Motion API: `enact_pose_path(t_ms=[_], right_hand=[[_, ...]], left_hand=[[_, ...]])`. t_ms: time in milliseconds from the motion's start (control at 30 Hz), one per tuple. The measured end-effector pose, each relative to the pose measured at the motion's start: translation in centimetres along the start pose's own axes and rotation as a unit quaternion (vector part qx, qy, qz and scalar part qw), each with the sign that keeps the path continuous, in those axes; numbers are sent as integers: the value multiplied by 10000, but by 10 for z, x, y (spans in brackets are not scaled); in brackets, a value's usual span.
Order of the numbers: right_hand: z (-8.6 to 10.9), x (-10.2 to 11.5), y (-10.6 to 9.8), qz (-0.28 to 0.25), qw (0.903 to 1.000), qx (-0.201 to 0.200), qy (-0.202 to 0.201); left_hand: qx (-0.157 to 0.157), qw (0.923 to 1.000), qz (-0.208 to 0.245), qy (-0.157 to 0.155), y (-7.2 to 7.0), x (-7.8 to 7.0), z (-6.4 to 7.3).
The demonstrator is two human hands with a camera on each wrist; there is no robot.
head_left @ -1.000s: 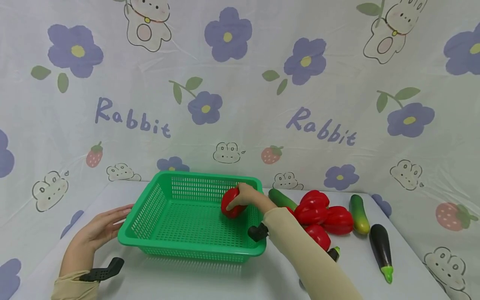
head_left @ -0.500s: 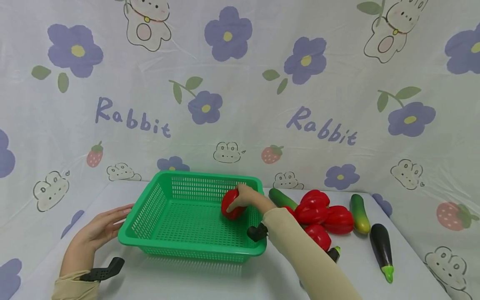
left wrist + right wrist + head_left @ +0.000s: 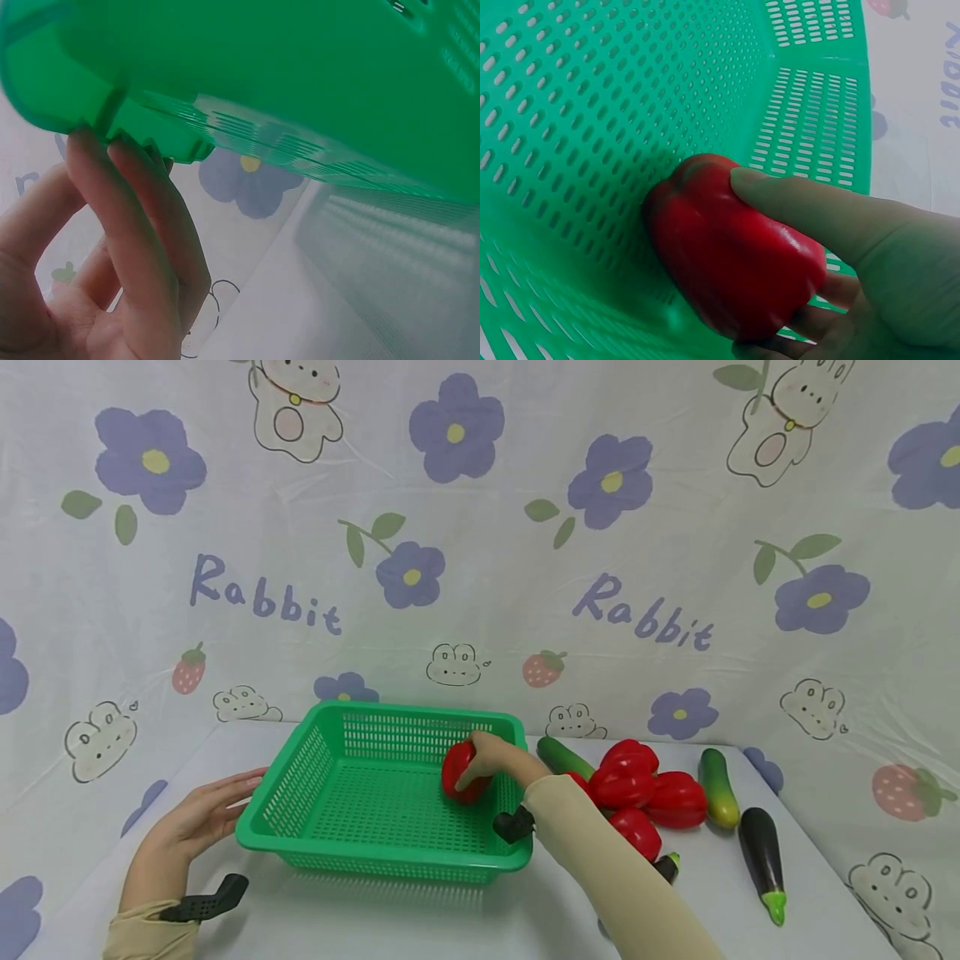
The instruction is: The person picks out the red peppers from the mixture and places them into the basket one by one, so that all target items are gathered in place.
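Observation:
In the head view, my right hand [image 3: 487, 757] grips a red bell pepper [image 3: 459, 774] inside a green plastic basket [image 3: 386, 862], over its right part. The right wrist view shows the thumb along one side of the bell pepper [image 3: 727, 255] and the other fingers partly hidden beneath it. The pepper is low in the basket, close to the slotted floor. My left hand [image 3: 204, 814] is at the basket's left side. In the left wrist view its fingers [image 3: 135, 225] are loosely bent, fingertips right at the underside of the rim [image 3: 45, 90].
Right of the basket lie several more red bell peppers [image 3: 626, 777], a cucumber [image 3: 564, 758] and a yellow-green cucumber [image 3: 718, 789]. A dark eggplant [image 3: 761, 852] lies at the far right, another eggplant [image 3: 667, 867] partly behind the right sleeve. A printed cloth [image 3: 480, 568] hangs behind the white table.
My right hand has shifted slightly down with the bell pepper, which has tilted a little. The left hand and the basket look the same as before.

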State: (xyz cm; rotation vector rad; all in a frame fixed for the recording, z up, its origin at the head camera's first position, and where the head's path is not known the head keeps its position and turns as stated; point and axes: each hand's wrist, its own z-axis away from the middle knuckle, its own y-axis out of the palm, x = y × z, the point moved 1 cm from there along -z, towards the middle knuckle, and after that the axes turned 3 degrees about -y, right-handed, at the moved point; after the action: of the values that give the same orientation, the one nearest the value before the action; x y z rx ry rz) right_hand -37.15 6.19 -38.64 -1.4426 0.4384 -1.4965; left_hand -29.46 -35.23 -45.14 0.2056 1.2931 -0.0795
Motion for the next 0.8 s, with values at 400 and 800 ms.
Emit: enact_pose_path(t_ms=[400, 800], right_hand=[[-3, 0, 0, -3, 10000, 28, 47], [-3, 1, 2, 96, 9997, -181, -93]], left_hand=[[-30, 10000, -35, 3, 1, -1, 0], [-23, 10000, -58, 44, 1, 0, 1]])
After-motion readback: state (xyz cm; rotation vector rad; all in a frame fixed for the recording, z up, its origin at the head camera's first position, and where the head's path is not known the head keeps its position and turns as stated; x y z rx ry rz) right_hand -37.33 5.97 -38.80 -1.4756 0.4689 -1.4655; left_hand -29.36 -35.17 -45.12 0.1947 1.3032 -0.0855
